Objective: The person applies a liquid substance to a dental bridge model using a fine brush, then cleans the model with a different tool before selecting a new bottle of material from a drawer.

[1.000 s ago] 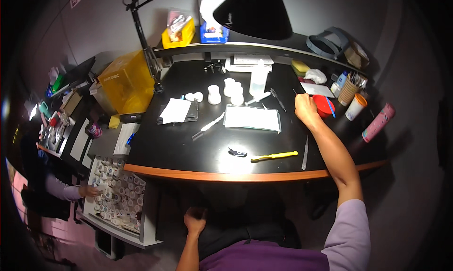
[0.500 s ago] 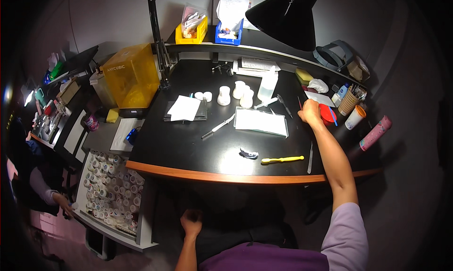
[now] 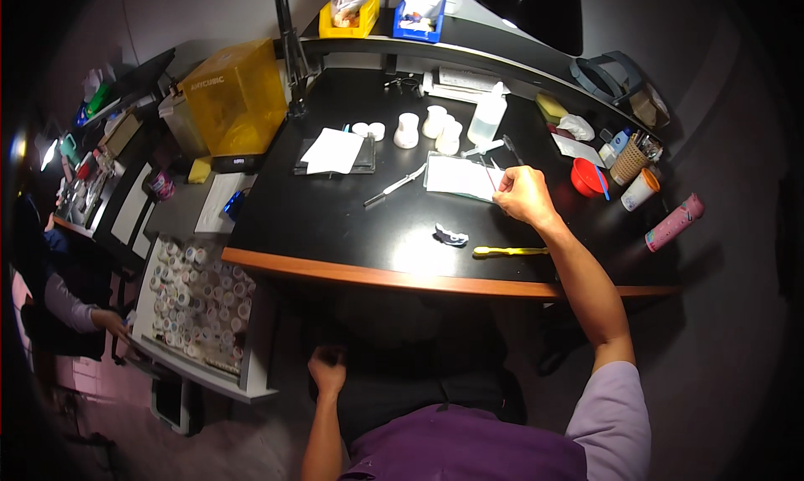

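My right hand (image 3: 525, 194) is closed in a pinch on a thin reddish stick (image 3: 492, 178), perhaps a fine brush; its tip is too small to make out. It hovers at the right end of a white rectangular pad (image 3: 459, 176) on the black desk. A white syringe (image 3: 481, 147) and a dark slim tool (image 3: 512, 150) lie just beyond. Nearer me are a small dark-and-white piece (image 3: 450, 235) and a yellow toothbrush (image 3: 508, 251), whose right end meets my forearm. Below the desk edge, over my lap, my left hand (image 3: 328, 369) is curled into a fist, partly in shadow, with nothing showing from it.
Behind the pad stand a clear squeeze bottle (image 3: 487, 116) and white jars (image 3: 406, 131). A red bowl (image 3: 589, 178), a cup (image 3: 640, 190) and a pink bottle (image 3: 675, 223) line the right. At left, an open drawer (image 3: 266, 380) holds many small jars; another person's hand (image 3: 109, 322) is beside it.
My right hand has moved left and nearer, from beside the red bowl to the pad, carrying the thin stick. The view has shifted so the desk sits higher. My left hand remains over my lap.
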A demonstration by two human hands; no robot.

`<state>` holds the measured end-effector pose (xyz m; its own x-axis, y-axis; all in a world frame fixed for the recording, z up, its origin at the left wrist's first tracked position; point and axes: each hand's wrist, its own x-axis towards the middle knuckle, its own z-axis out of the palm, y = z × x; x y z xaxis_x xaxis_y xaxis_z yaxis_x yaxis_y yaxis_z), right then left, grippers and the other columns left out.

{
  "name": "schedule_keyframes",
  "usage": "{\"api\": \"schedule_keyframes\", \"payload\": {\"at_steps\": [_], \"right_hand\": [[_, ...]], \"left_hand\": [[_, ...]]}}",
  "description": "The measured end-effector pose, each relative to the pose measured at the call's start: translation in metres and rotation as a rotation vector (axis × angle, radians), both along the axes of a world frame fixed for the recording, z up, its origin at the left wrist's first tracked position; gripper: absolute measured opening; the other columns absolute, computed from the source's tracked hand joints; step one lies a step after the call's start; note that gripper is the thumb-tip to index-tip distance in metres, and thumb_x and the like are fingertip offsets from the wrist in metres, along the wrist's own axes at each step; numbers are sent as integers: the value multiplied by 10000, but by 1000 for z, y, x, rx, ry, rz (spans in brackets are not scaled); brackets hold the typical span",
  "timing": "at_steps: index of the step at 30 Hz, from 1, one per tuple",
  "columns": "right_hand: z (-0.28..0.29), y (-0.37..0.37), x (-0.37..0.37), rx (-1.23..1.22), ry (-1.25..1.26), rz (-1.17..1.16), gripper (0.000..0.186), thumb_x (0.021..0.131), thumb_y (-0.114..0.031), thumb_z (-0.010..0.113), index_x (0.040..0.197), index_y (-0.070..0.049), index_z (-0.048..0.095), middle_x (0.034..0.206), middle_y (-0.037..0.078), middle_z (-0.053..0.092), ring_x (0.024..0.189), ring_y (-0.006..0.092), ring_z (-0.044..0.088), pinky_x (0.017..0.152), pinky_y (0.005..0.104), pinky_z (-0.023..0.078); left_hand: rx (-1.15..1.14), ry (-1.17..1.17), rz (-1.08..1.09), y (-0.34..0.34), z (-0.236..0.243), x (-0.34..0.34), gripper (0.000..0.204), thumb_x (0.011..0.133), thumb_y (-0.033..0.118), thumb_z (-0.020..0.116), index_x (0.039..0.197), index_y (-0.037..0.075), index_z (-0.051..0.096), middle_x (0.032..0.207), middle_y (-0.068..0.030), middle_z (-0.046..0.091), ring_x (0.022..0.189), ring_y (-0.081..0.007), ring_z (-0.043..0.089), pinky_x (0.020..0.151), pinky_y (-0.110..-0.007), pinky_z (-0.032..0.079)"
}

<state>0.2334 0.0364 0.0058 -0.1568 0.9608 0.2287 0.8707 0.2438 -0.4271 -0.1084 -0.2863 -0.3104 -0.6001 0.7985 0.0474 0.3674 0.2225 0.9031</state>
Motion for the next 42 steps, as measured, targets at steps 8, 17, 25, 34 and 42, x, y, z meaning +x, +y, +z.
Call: {"api": "schedule_keyframes", "payload": {"at_steps": [8,17,25,34,42], "right_hand": [[38,-70,-12,85,70,238,146,827,-142,790,854,-3,756,752,116,746,668,218,726,658,347,563],[-54,-204,29,-738,-10,809,367,923,-314,780,1151,-29,742,1053,183,720,889,273,715,786,383,567],[-258,-261,27,-188,-175,346,364,861,-460,781,1081,-171,749,1318,125,580,1251,395,511,1040,560,422],[-267,-233,4,-64,-168,338,335,868,-406,766,1004,-100,758,975,169,725,906,391,702,789,510,541],[-275,-215,-20,-385,-186,334,411,885,-426,754,1065,-57,734,1043,213,720,991,424,693,841,519,544]], "left_hand": [[-7,143,-85,-20,20,-4,221,746,153,822,928,40,769,925,-155,718,904,-344,690,825,-434,541],[-140,477,-363,-21,46,10,417,697,338,864,1035,112,775,1153,-130,621,1106,-354,576,980,-504,443],[-7,523,-707,-9,47,-8,455,739,439,808,1091,154,771,1213,-97,682,1157,-313,605,1014,-502,402],[-140,451,-615,9,13,-21,427,768,407,778,1127,177,754,1146,-54,716,1139,-285,636,1008,-479,409],[-298,375,-484,-3,34,-46,357,791,392,782,1059,156,767,1134,-63,736,1121,-286,655,1038,-462,423]]}}
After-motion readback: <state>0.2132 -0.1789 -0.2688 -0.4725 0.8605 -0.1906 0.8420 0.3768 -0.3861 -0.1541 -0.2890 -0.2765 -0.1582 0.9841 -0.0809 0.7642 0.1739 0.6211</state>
